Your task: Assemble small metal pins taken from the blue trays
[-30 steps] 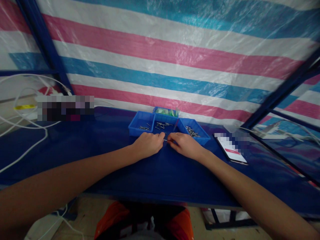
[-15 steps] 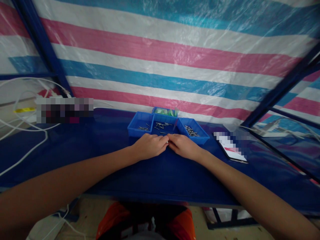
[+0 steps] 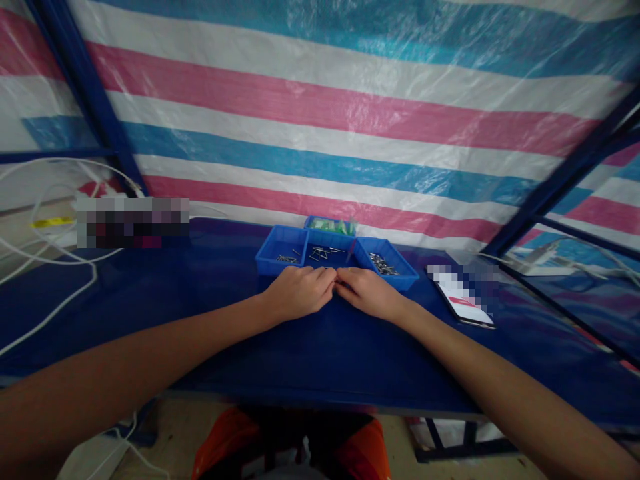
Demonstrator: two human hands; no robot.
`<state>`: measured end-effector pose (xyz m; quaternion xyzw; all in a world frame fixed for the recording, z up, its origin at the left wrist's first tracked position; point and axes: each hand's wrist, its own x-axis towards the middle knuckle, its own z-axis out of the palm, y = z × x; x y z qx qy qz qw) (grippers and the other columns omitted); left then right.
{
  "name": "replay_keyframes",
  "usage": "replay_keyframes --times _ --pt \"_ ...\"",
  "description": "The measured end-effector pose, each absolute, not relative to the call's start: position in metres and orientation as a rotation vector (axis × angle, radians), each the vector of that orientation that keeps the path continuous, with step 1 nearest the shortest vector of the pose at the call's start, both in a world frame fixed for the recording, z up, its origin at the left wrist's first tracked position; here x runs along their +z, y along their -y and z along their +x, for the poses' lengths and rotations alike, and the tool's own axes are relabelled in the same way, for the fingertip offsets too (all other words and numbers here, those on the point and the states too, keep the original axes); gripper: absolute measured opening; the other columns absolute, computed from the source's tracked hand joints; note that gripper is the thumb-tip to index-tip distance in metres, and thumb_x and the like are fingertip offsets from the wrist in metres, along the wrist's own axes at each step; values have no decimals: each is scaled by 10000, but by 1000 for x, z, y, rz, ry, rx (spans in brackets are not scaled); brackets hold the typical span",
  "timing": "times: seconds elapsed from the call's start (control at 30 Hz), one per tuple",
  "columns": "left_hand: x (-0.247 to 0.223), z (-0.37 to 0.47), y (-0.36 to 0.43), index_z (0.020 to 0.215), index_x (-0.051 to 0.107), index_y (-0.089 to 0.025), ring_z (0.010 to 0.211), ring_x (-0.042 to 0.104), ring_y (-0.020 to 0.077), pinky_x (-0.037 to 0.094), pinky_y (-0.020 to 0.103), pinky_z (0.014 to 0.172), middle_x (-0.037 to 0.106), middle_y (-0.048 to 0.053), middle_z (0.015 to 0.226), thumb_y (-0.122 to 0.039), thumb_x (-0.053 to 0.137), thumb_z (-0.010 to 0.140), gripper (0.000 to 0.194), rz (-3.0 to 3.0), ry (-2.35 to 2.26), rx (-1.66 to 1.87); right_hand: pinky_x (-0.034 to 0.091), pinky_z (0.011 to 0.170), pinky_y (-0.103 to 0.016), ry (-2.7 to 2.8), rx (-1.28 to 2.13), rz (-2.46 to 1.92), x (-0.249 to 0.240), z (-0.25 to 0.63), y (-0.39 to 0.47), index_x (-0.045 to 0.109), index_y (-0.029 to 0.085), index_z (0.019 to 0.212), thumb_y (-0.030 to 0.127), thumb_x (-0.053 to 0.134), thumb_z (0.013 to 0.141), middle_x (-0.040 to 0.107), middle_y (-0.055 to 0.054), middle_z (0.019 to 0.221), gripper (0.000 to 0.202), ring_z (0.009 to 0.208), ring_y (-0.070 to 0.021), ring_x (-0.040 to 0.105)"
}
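My left hand [image 3: 303, 292] and my right hand [image 3: 371, 292] meet at the fingertips, just above the blue table. Both are closed, with fingers curled in a pinch; what lies between them is hidden. Right behind the hands, slim metal pins or screws [image 3: 320, 253] lie loose between two blue bins. Several similar pieces are in the left blue bin [image 3: 267, 255], beside my left hand. A larger heap of metal pieces [image 3: 384, 265] fills part of the right blue bin [image 3: 407, 272], close to my right hand.
A third blue bin [image 3: 313, 221] holding green packets [image 3: 333, 227] stands at the back. To the right lies a phone [image 3: 465, 300]. White cables [image 3: 95, 270] run along the left side of the table [image 3: 300, 360]. Striped sheeting [image 3: 320, 120] hangs behind.
The fingertips have shifted slightly against each other. A small pale bit seen between them earlier is now hidden. Both arms stay almost in place.
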<state>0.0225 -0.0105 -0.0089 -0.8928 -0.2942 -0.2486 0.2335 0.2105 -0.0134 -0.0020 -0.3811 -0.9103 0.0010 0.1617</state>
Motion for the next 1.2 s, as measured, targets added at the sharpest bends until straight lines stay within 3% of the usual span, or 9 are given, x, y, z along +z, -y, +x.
replay_keyframes --times 0.27,0.63,1.2 --pt "-13 21 8 853 517 -154 575 634 221 404 273 443 628 33 668 -206 381 865 146 -2435 988 -522 425 707 -268 2547 -134 -1091 6 214 15 547 164 932 255 400 922 616 -56 820 173 771 -160 577" --pt "-17 23 5 875 527 -155 567 640 209 416 249 455 649 39 662 -265 390 891 176 -2551 986 -451 395 664 -254 2588 -262 -1123 9 209 20 565 169 856 220 457 869 600 -41 754 119 727 -153 549" --pt "-9 21 8 819 541 -158 553 600 126 363 210 471 623 -2 614 -274 385 904 212 -2481 725 -728 428 687 -265 2596 3 -1056 -3 210 13 540 148 856 160 451 850 587 -41 783 90 723 -147 549"
